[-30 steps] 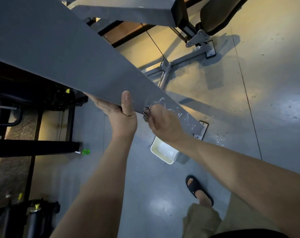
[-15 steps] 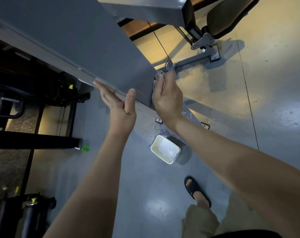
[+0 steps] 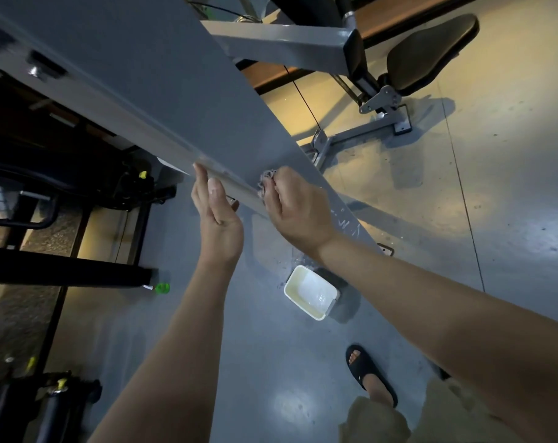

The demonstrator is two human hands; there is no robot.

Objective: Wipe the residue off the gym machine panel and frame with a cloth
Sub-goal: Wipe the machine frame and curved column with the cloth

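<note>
A white tub (image 3: 300,304) is sitting on the floor (image 3: 239,362) just below the low end of the sloping grey panel (image 3: 162,75). Something pale and wet-looking is lying in its bottom, though I cannot tell what it is. Small droplets are glinting on the floor beside it.

The cloth (image 3: 266,179) is mostly hidden. Only a crumpled grey tuft is poking out above the right hand (image 3: 298,209), whose fingers are curling round it and pressing it against the panel close to the lower edge. The left hand (image 3: 215,212) is resting just beside it, its fingers straight and pressed together along the paler frame edge (image 3: 239,188), their tips slipping behind it out of sight. Whitish smears (image 3: 348,223) are showing on the panel below the right wrist.

The upper reach of the panel is running out of view, and dark machinery on the left is sitting in shadow, too dim to make out. A small green object (image 3: 162,288) is lying at the end of a black bar, too small to identify.

The floor is smooth, grey and glossy, catching warm light on the far side. A black seat pad (image 3: 431,52) is standing on a grey metal base (image 3: 360,135) well beyond the panel. The person's foot in a black sandal (image 3: 367,375) is planted near the tub.
</note>
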